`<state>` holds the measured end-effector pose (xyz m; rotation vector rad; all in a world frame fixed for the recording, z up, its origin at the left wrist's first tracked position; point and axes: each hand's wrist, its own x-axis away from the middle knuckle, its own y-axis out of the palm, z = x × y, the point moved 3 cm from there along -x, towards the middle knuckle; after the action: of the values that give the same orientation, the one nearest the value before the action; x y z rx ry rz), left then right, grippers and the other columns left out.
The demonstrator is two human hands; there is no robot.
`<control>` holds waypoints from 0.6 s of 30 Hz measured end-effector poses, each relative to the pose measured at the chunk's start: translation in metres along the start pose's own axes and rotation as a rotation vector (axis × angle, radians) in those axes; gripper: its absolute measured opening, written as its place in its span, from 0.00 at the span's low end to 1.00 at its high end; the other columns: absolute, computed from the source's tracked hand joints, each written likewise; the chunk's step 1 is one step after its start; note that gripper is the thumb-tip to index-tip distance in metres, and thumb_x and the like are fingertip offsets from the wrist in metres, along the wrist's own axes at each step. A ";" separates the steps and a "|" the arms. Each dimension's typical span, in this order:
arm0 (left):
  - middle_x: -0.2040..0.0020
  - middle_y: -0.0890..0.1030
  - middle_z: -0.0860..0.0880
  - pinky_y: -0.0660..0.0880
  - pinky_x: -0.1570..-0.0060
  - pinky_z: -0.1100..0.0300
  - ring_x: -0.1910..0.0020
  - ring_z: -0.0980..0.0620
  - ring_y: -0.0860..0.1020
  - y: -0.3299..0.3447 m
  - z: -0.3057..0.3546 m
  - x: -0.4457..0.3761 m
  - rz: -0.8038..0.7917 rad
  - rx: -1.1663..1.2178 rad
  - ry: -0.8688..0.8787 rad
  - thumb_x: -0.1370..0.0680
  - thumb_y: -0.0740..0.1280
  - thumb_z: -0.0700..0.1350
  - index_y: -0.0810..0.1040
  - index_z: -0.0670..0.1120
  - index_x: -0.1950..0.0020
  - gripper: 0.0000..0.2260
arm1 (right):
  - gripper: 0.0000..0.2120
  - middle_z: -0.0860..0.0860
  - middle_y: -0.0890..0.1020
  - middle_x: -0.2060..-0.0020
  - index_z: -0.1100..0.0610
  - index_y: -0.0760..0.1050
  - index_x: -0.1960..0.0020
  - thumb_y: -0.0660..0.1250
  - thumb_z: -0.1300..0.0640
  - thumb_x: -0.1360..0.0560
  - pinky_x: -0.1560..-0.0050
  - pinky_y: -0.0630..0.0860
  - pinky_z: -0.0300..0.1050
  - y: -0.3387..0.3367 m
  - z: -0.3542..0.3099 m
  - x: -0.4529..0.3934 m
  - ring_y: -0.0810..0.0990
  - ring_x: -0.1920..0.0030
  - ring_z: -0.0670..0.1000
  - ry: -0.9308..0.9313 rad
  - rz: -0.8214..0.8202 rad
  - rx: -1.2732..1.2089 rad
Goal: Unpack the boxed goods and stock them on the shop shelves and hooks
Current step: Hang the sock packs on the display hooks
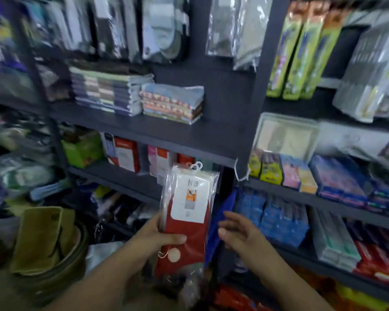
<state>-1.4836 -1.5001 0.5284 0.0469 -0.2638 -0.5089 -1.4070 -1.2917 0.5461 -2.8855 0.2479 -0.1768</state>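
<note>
Left hand [157, 236] fingers grip the sock packet [186, 212] upright, hanger tab above them for hooking; right hand [238, 232] fingers wide beside it.

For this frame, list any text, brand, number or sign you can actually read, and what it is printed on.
None can be read with confidence.
Red sock packet in the left hand: two dark characters on its white card, too blurred to read.
Red and white boxes: print blurred.
Yellow boxes and blue boxes: print blurred.
Right hand holds nothing.
</note>
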 end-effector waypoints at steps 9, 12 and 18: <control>0.48 0.84 0.46 0.77 0.47 0.53 0.49 0.47 0.83 -0.062 0.114 0.005 0.105 0.000 0.194 0.37 0.79 0.37 0.76 0.46 0.39 0.28 | 0.25 0.44 0.73 0.39 0.49 0.66 0.30 0.68 0.52 0.25 0.51 0.69 0.29 0.029 -0.186 -0.080 0.73 0.42 0.42 -0.480 0.163 0.232; 0.49 0.85 0.45 0.78 0.49 0.53 0.50 0.45 0.83 -0.083 0.145 -0.017 0.085 0.010 0.218 0.34 0.76 0.34 0.76 0.45 0.40 0.24 | 0.21 0.45 0.73 0.39 0.49 0.69 0.33 0.68 0.50 0.25 0.48 0.70 0.34 0.037 -0.238 -0.121 0.74 0.43 0.43 -0.553 0.204 0.313; 0.52 0.85 0.43 0.78 0.49 0.53 0.52 0.45 0.84 -0.130 0.204 -0.095 -0.009 0.012 0.282 0.39 0.79 0.31 0.77 0.44 0.43 0.27 | 0.11 0.45 0.79 0.50 0.51 0.77 0.42 0.66 0.51 0.23 0.52 0.71 0.34 0.065 -0.316 -0.220 0.77 0.52 0.42 -0.571 0.287 0.416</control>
<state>-1.6790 -1.5631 0.6886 0.1299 0.0090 -0.5029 -1.6758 -1.3850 0.8133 -2.3306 0.4452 0.5676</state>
